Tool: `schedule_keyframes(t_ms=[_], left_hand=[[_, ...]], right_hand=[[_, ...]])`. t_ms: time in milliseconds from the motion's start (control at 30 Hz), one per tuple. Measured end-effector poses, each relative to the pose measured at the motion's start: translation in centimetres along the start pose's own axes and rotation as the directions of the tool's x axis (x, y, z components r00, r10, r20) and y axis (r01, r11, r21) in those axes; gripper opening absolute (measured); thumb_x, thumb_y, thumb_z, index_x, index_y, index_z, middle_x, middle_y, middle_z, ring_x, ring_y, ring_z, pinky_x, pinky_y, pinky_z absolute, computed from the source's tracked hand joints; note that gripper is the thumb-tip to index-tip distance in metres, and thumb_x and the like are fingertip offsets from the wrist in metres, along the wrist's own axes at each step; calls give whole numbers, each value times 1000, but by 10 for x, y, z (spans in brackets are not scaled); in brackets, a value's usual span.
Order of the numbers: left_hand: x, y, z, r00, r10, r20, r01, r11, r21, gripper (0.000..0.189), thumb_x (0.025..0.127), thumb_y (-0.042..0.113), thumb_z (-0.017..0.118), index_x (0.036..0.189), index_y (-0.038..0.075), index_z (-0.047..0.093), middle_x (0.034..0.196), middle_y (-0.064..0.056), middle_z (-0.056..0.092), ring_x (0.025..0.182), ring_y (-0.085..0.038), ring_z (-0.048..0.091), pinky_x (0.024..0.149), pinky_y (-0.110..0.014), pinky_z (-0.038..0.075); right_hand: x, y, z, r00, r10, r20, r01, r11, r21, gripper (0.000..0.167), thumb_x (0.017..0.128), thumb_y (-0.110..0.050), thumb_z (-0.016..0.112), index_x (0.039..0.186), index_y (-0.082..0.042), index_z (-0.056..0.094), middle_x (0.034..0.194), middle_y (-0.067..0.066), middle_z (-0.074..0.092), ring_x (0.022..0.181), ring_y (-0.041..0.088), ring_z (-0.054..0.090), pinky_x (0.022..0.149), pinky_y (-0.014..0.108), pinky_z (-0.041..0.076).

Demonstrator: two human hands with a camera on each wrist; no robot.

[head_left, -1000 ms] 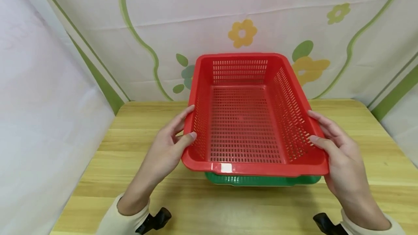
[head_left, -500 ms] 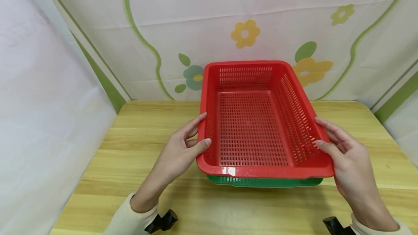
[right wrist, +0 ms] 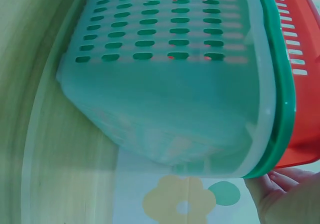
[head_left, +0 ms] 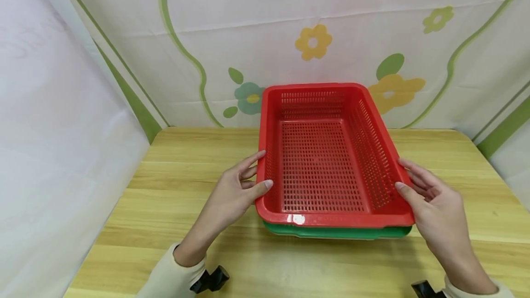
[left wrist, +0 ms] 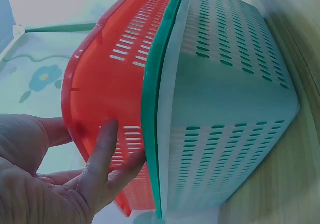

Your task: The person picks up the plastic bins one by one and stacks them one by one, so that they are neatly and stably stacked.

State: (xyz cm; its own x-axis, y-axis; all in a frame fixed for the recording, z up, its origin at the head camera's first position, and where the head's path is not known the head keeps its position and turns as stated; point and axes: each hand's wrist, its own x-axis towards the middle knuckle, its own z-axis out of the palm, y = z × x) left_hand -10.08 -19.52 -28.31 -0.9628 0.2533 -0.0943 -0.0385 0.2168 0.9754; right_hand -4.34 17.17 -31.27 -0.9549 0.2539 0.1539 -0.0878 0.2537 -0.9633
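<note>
A red plastic basket with slotted walls sits partly down inside a green basket, whose front rim shows below it in the head view. Outside the green one is a pale, whitish basket, seen in both wrist views, standing on the table. My left hand holds the red basket's left rim, thumb over the top and fingers against the outer wall. One left fingertip lies at the green rim in the left wrist view. The right hand grips the opposite rim, thumb on top; its fingers are partly hidden.
The stack stands on a light wood-grain table. Behind it hangs a white cloth printed with flowers and vines, and another white sheet runs down the left side. Black camera mounts sit at both wrists.
The red basket has come down and slightly right, deeper into the green basket, with both hands moving along with it. Its far rim now sits lower in the view.
</note>
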Motion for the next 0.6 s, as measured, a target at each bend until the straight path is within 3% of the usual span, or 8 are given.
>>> schedule_keyframes(t_ms=[167,233,600], left_hand=[[0,1,1,1000,2,-25,-1,1000,28,69,93,7,79,155,24,53,138,-10,70,105,-27,77,77,-37,66],[1,1,2,1000,4,-28,-3,1000,25,69,92,6,79,154,23,53,136,-12,71,104,-26,77,77,-37,66],[1,2,4,999,3,-50,1,997,80,70,90,8,82,154,20,54,131,-13,73,94,-21,76,72,-35,66]], right_hand=[[-3,-2,3,997,-39,-63,23,974,-225,51,100,-11,70,150,-8,58,114,-31,66,98,-16,67,69,12,59],[-3,-1,5,995,-62,-81,39,963,-268,50,100,-11,71,148,-6,59,111,-32,65,98,-18,65,70,10,58],[-7,1,11,976,-171,-136,117,935,-336,43,96,-6,74,138,-2,66,100,-32,62,94,-19,62,75,2,52]])
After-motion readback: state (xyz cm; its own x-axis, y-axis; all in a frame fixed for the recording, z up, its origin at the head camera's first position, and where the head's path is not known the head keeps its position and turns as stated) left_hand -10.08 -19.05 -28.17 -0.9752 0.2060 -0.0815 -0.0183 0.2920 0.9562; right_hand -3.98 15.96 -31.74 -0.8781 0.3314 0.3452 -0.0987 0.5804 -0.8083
